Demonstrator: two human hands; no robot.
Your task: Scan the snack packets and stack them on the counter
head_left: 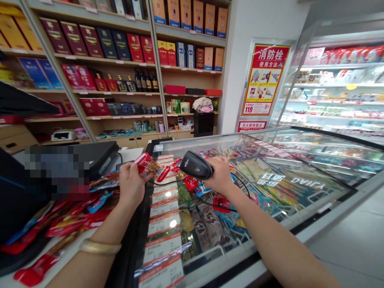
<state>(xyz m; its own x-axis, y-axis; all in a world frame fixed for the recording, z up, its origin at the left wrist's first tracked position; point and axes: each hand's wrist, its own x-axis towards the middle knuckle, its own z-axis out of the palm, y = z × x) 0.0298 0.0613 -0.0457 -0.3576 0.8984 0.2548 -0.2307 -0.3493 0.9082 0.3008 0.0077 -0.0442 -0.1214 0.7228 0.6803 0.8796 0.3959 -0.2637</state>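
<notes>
My left hand, with a gold-coloured bangle round the wrist, pinches a small red-and-brown snack packet by one end. My right hand is wrapped round the handle of a black barcode scanner, whose head points left toward the packet. Its black cable loops below the hand. Under the scanner, several red and blue snack packets lie on the glass top of a chest freezer. More such packets are heaped on the counter to the left.
A dark countertop machine stands at the left, partly blurred out. White price labels run along the freezer's near-left side. Shelves of boxed bottles line the back wall, and a lit display fridge stands at the right.
</notes>
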